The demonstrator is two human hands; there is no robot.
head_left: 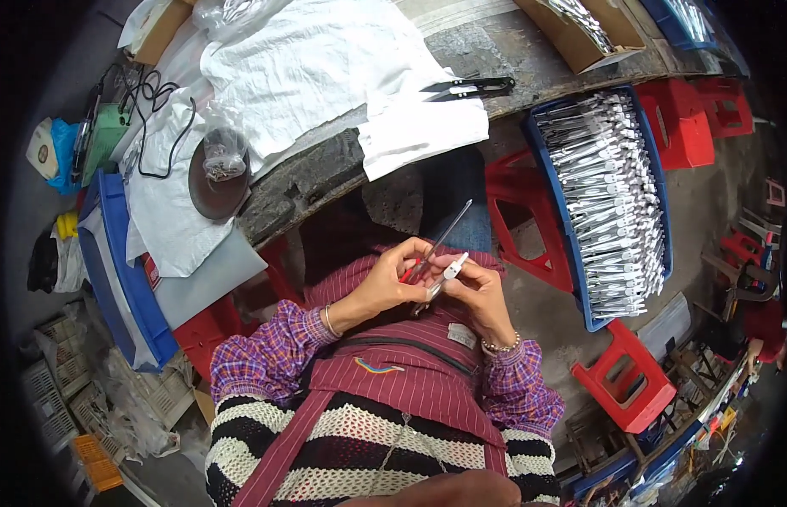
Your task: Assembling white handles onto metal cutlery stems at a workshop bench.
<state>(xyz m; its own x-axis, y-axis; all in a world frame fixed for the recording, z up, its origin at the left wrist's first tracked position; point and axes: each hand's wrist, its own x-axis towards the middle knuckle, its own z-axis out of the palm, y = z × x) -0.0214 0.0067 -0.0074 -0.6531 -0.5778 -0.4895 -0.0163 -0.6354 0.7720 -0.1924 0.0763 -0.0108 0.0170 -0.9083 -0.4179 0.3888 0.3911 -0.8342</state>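
While left grip (pixel 383 285) clasps red-handled tool (pixel 444 237), right grip (pixel 488 304) pinches white piece (pixel 452 269).

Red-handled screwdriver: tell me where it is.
In the head view, right of centre, the red-handled screwdriver is in the left hand, pointing up-right beside the white piece in the right hand.

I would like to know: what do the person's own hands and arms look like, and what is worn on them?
The left hand and right hand are gloveless. Loose purple plaid sleeves gather toward the wrists. The left wrist has a thin bangle; the right, a beaded bracelet.
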